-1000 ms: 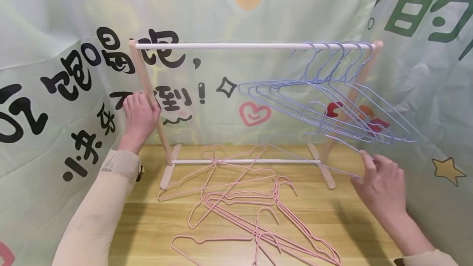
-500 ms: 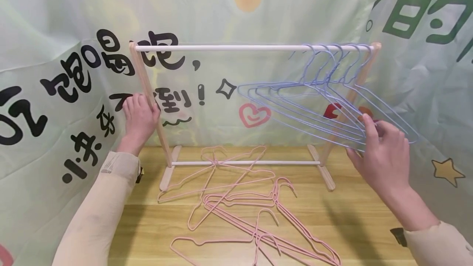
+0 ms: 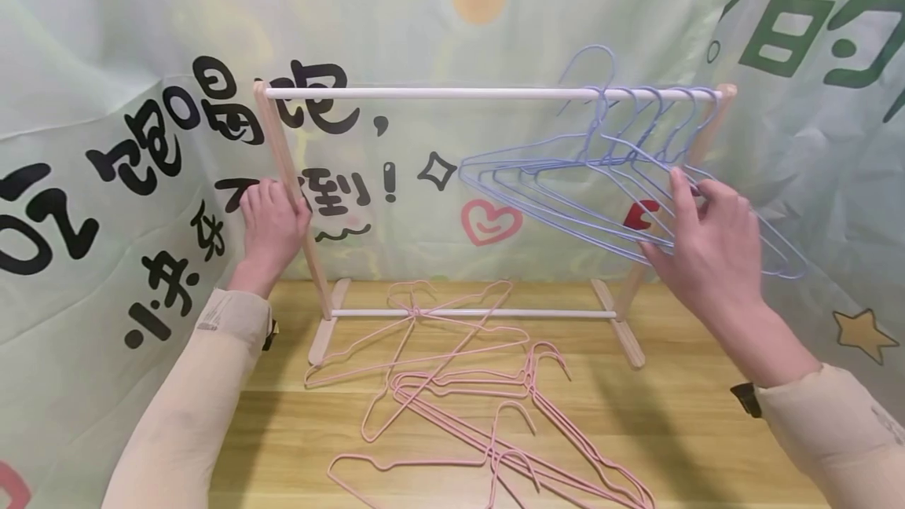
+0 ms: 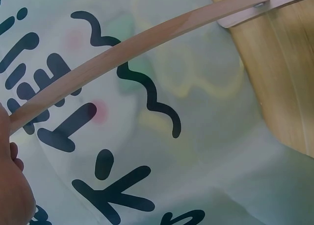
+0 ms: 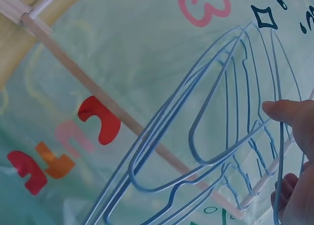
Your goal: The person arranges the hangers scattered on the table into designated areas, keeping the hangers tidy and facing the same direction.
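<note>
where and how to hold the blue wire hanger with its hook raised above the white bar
Likely pinch the blue triangular wire hanger by its right shoulder, coming from the right: that thin wire slopes outward, leaving the hook free above the white bar.

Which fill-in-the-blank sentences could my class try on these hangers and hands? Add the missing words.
1. The hangers lying on the table are the colour ____.
2. The left hand holds an upright made of ____.
3. The hanger in the right hand is the colour ____.
4. In the head view, the top of that hanger's hook shows ____ the white top rail.
Missing words: pink; wood; blue; above.
</note>
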A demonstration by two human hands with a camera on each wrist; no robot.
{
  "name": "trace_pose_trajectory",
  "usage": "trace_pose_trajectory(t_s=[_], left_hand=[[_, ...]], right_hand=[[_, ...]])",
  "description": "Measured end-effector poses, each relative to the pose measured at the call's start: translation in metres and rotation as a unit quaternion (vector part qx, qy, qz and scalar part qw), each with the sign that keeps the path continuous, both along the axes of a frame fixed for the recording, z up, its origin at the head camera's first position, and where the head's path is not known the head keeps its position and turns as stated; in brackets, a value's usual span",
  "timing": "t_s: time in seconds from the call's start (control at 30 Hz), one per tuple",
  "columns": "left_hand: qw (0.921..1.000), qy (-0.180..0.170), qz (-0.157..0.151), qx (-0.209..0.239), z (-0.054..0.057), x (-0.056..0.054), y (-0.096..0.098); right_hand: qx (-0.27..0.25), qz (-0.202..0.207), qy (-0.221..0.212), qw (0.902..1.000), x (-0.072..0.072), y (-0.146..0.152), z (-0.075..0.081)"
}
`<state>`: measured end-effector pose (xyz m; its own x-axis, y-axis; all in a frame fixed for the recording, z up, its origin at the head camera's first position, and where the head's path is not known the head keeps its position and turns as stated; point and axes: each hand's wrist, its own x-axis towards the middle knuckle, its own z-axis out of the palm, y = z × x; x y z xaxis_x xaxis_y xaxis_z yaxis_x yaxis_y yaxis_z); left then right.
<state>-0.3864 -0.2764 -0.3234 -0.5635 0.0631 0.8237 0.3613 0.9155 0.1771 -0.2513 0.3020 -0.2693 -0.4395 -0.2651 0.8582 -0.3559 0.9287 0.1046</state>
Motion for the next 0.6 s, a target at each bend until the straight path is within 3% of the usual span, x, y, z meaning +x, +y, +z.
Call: trace_pose_trajectory(t_s=[0.2, 0.6], left_hand=[[1.0000, -0.004, 0.003, 0.000, 0.000, -0.002, -0.001], [0.9998, -0.017, 0.008, 0.003, -0.001, -0.002, -0.001]], right_hand=[[-0.002, -0.014, -0.040, 0.9991, -0.009, -0.006, -0.001], [-0.002, -0.037, -0.083, 0.9959, -0.016, -0.006, -0.030]])
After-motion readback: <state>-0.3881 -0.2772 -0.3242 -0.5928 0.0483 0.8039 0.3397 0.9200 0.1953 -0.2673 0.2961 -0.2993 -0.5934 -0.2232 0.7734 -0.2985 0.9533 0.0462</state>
